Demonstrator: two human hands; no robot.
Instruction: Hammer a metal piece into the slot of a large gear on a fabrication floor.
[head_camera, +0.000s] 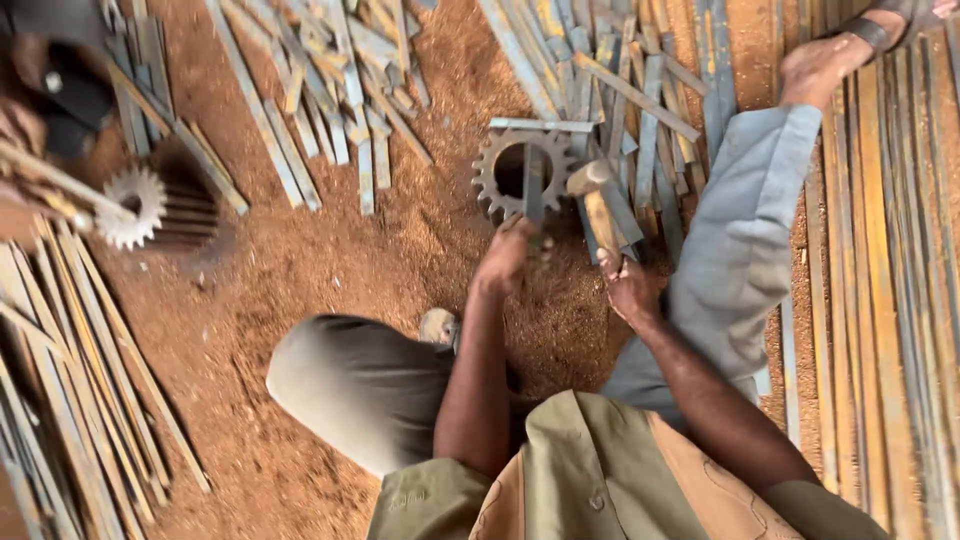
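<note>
A rusty gear wheel (520, 170) lies flat on the sandy ground ahead of me. A flat metal strip (535, 190) stands across its hole, and my left hand (505, 255) grips the strip's lower end. My right hand (630, 288) holds the wooden handle of a hammer (597, 200), whose head is just right of the gear. My right leg in grey trousers (745, 240) stretches out to the upper right, foot (825, 65) resting on metal bars. My left knee (360, 385) is bent below.
Cut metal strips lie heaped behind the gear (620, 90) and at upper left (330, 90). Long bars run along the right edge (890, 300) and lower left (70, 400). A second toothed gear (135, 205) sits at left near another person's blurred hands (30, 130).
</note>
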